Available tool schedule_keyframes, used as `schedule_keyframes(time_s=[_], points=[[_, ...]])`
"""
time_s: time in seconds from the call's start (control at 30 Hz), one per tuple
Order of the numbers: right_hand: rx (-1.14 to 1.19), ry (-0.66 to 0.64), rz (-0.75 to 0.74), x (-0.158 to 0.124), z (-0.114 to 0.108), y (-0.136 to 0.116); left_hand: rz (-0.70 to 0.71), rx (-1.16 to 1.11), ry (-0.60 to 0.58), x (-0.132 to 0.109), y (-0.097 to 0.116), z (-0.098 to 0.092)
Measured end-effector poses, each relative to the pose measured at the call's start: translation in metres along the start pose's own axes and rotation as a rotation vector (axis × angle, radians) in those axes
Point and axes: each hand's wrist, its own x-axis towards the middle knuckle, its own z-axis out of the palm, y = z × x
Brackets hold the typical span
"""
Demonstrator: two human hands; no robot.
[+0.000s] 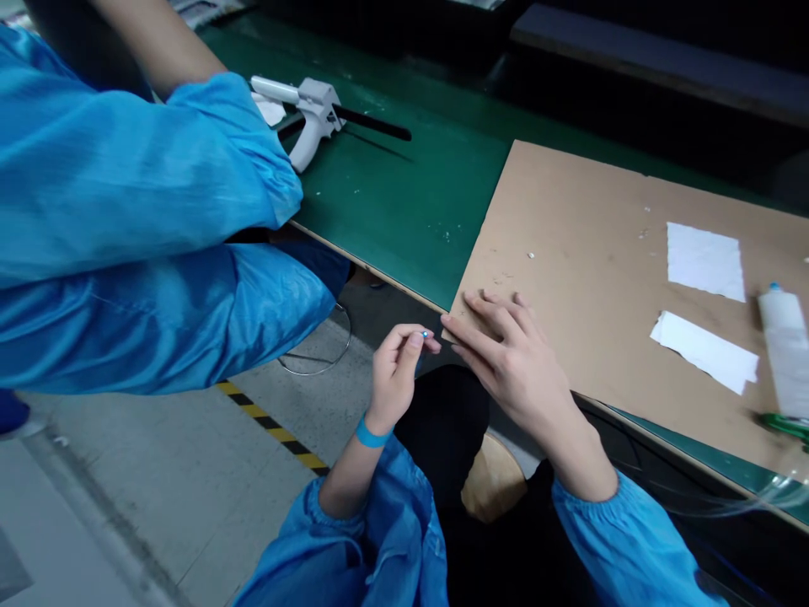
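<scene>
Nearest the camera, below the table [404, 211] edge, the person's left hand [395, 379] pinches a tiny blue bead-like part [425, 335] between thumb and fingertip; the grip is closed on the part alone, held in the air over the floor [190, 472] and just beside the near-left corner of the brown board [600, 278]. The right hand [506, 358] lies flat and released on that corner, fingers spread, holding nothing. Risk: the part is very small and pinched lightly, so a slip would likely send it to the floor, where it could be hard to find. Risk: the board overhangs the table edge at this corner, and downward pressure from the right hand might tip or slide it, disturbing the two white paper scraps [704, 260] and the white tube [784, 350] resting on it at right. Loose specks on the board near the fingers could also cling to the part. Farther left, a co-worker's blue sleeve [139, 228] hangs close to the hands, and a bump from it could jar the pinch. Farthest, a white dispensing gun [313, 114] lies on the green table, well apart.
</scene>
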Motion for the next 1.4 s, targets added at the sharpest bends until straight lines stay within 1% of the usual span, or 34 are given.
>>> schedule_keyframes(time_s=[0.17,0.3,0.47,0.67,0.83,1.0,1.17,1.23,1.4], points=[[-0.013,0.018,-0.006,-0.001,0.003,-0.001,0.025,-0.025,0.019,-0.003,0.003,-0.002],[-0.005,0.058,0.002,-0.003,0.007,-0.002,0.001,-0.04,0.04,-0.01,0.0,-0.001],[0.066,0.11,0.021,-0.006,0.009,-0.001,-0.015,-0.059,0.024,-0.019,-0.004,0.001],[0.088,0.111,0.002,-0.007,0.008,0.0,-0.065,-0.06,-0.013,-0.022,-0.005,0.002],[0.106,0.105,0.019,-0.007,0.007,-0.001,-0.064,-0.072,-0.013,-0.023,-0.008,0.004],[0.133,0.1,0.013,-0.007,0.005,0.001,-0.003,-0.065,0.006,-0.023,-0.005,0.004],[0.161,0.083,0.023,-0.008,0.003,0.003,0.182,0.034,0.069,-0.016,0.003,0.008],[0.163,0.079,0.028,-0.008,0.003,0.004,0.232,0.04,0.079,-0.013,0.005,0.01],[0.149,0.077,0.022,-0.009,0.003,0.003,0.267,0.104,0.084,-0.008,0.008,0.014]])
